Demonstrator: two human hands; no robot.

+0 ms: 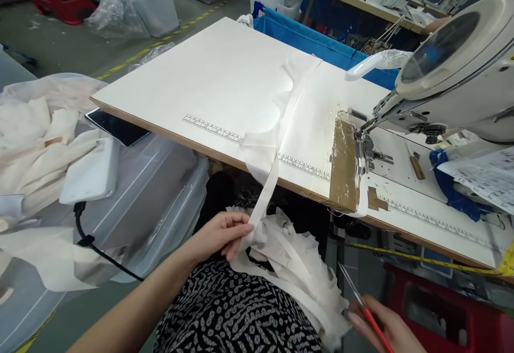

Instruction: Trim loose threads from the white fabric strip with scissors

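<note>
My left hand (pixel 227 233), at the front of the table, pinches a narrow cream fabric strip (pixel 265 195) between thumb and fingers. The strip runs up over the table edge to thin cream fabric pieces (pixel 263 147) lying on the white tabletop. Below the hand, a bunched length of cream fabric with ruffled edges (pixel 299 267) hangs over my lap. At the lower right, my right hand (pixel 383 323) is closed around a slim, pointed metal tool with a red handle (pixel 371 318), its tip toward the table. Its exact kind is unclear.
A sewing machine (pixel 461 69) stands on the right of the white table (pixel 172 80). A wooden-handled tool (pixel 415 163) lies beside it, and a yellow tape measure (pixel 417 256) stretches along the front edge. Left are a white power bank (pixel 92 171) and plastic bins (pixel 160 181) with cream fabric.
</note>
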